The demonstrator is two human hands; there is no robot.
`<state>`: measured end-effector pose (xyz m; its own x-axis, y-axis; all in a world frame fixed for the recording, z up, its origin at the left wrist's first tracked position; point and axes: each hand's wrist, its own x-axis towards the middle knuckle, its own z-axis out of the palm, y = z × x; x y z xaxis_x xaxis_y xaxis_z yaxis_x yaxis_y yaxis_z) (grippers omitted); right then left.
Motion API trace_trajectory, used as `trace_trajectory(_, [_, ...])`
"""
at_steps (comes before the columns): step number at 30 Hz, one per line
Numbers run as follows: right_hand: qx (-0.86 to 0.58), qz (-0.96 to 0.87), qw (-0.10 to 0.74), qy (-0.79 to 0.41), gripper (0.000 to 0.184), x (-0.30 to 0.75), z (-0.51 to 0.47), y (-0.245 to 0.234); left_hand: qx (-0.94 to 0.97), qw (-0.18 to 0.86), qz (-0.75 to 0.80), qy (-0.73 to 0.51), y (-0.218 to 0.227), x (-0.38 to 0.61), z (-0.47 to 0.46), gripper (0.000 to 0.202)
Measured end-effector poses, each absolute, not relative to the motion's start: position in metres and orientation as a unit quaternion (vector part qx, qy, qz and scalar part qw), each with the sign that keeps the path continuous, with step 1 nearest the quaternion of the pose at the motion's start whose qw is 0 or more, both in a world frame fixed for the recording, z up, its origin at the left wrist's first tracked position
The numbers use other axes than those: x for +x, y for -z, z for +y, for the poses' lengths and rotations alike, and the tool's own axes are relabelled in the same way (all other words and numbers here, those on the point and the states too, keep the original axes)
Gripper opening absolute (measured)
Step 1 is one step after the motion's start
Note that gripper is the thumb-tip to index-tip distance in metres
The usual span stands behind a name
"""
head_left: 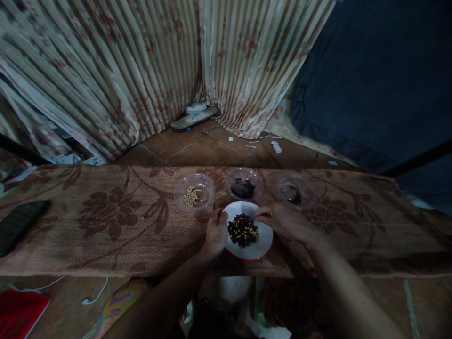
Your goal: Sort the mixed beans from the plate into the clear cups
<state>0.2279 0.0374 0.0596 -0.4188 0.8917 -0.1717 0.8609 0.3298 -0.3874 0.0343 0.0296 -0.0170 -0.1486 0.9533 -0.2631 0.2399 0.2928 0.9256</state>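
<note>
A white bowl with a red rim point(264, 245) sits near the middle of the cloth, holding a mixed pile of dark, reddish and pale yellow beans point(243, 230). My left hand point(216, 230) grips its left rim, thumb on top. From the right, my right hand point(280, 219) reaches over the bowl, fingers closed on thin metal tweezers point(250, 218) whose tips touch the top of the pile. Behind stand a clear bowl with yellow beans point(192, 197), a clear bowl with black beans point(244, 187) and a clear bowl with a few dark reddish beans point(293, 193).
A brown floral cloth point(158, 249) covers the long, narrow table. A dark phone point(21, 226) lies at its left end. Beyond are striped curtains point(169, 61), a slipper point(194, 117) and small white litter point(276, 147) on the tiled floor. Dark blue fabric point(381, 80) hangs at right.
</note>
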Motion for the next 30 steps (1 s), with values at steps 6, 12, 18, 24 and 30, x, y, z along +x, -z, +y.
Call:
trace_trajectory(6, [-0.534, -0.814, 0.036, -0.225, 0.022, 0.2252, 0.0360, -0.0626, 0.461, 0.458, 0.664, -0.371, 0.0140, 0.0343, 0.0292, 0.031])
trace_trajectory(12, [-0.535, -0.813, 0.037, -0.226, 0.022, 0.2272, 0.0368, -0.0618, 0.477, 0.450, 0.654, -0.376, 0.0162, 0.0336, 0.0296, 0.030])
trace_trajectory(18, [-0.538, -0.813, 0.037, -0.219, 0.023, 0.2310, 0.0373, -0.0618, 0.475, 0.452, 0.647, -0.389, 0.0184, 0.0337, 0.0294, 0.028])
trace_trajectory(24, [-0.539, -0.810, 0.054, -0.225, 0.021, 0.2343, 0.0385, -0.0604, 0.467, 0.465, 0.647, -0.383, 0.0188, 0.0337, 0.0296, 0.030])
trace_trajectory(30, [-0.544, -0.806, 0.050, -0.230, 0.019, 0.2324, 0.0390, -0.0592, 0.466, 0.459, 0.655, -0.377, 0.0153, 0.0333, 0.0288, 0.027])
